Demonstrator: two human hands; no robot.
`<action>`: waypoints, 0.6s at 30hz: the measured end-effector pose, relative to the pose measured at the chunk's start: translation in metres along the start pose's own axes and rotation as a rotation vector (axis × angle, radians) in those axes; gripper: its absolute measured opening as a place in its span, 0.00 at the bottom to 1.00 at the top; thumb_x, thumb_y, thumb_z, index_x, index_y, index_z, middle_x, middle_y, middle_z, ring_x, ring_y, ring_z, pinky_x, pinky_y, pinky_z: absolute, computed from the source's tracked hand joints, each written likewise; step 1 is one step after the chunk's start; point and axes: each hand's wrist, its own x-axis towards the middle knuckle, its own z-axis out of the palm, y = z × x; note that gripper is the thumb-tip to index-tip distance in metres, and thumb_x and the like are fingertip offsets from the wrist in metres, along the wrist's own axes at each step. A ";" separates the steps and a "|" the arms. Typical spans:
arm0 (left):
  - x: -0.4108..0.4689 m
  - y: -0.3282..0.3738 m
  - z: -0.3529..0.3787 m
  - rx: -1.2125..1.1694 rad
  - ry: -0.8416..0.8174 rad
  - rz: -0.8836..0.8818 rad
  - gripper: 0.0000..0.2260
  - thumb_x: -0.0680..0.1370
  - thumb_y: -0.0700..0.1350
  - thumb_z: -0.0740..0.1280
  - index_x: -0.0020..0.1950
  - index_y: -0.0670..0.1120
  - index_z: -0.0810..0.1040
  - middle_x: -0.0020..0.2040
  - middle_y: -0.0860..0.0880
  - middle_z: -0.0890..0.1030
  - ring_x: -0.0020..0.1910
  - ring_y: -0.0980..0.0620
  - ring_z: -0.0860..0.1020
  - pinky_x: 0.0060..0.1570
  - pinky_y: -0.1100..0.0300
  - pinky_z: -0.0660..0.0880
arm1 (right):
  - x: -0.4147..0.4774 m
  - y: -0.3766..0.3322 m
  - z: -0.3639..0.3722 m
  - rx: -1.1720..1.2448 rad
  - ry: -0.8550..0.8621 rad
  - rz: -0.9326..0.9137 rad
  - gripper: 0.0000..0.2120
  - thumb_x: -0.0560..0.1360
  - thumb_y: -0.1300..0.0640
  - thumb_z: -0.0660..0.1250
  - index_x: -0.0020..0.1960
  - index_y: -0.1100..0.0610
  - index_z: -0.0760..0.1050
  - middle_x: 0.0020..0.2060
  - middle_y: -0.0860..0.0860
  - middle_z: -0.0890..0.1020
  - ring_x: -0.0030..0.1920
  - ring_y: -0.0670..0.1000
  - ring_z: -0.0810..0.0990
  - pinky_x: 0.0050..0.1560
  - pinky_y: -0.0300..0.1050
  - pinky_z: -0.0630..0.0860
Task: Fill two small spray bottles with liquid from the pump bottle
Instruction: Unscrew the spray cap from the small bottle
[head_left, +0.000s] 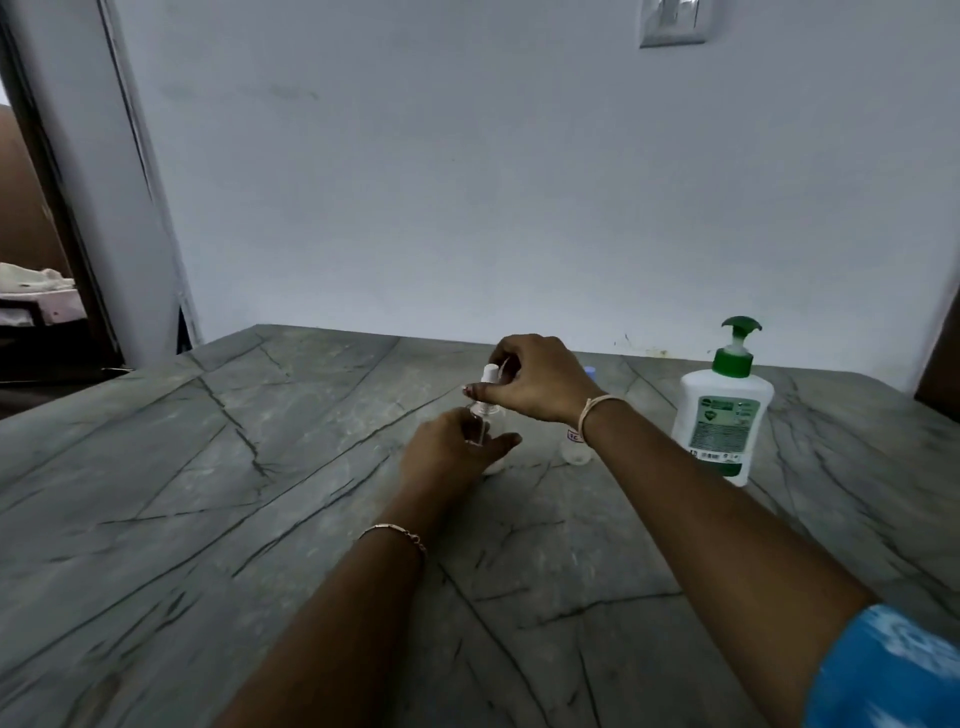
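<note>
A small clear spray bottle (487, 423) stands on the grey stone table (260, 467). My left hand (452, 452) grips its body from the left. My right hand (530, 376) pinches its white spray top (489, 375) from above. A second small clear bottle (575, 447) stands just right of it, largely hidden behind my right wrist. The white pump bottle (722, 415) with a green pump head and green label stands farther right, near the wall.
A small blue cap-like object (589, 371) peeks out behind my right hand. The table meets a pale wall at the back, with a switch plate (674, 22) high up. A doorway (41, 291) opens at the left.
</note>
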 end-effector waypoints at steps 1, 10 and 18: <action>0.000 -0.001 0.001 0.003 0.003 0.007 0.18 0.65 0.69 0.69 0.43 0.56 0.75 0.37 0.58 0.78 0.36 0.61 0.76 0.29 0.65 0.66 | 0.001 0.000 0.000 -0.021 0.014 0.006 0.17 0.67 0.43 0.76 0.46 0.54 0.79 0.38 0.47 0.81 0.40 0.46 0.79 0.38 0.38 0.72; 0.007 -0.007 -0.002 -0.085 -0.014 0.031 0.23 0.63 0.69 0.71 0.42 0.51 0.77 0.38 0.54 0.80 0.39 0.56 0.77 0.37 0.56 0.75 | 0.004 -0.016 -0.009 0.060 -0.209 -0.102 0.11 0.73 0.64 0.65 0.54 0.57 0.79 0.49 0.50 0.82 0.48 0.48 0.80 0.51 0.42 0.79; 0.003 -0.003 -0.006 -0.055 -0.034 0.050 0.21 0.63 0.68 0.72 0.43 0.52 0.77 0.38 0.57 0.79 0.38 0.59 0.76 0.32 0.64 0.68 | 0.003 -0.021 0.007 -0.229 -0.059 -0.053 0.10 0.73 0.53 0.71 0.51 0.57 0.77 0.51 0.53 0.81 0.53 0.54 0.77 0.47 0.42 0.68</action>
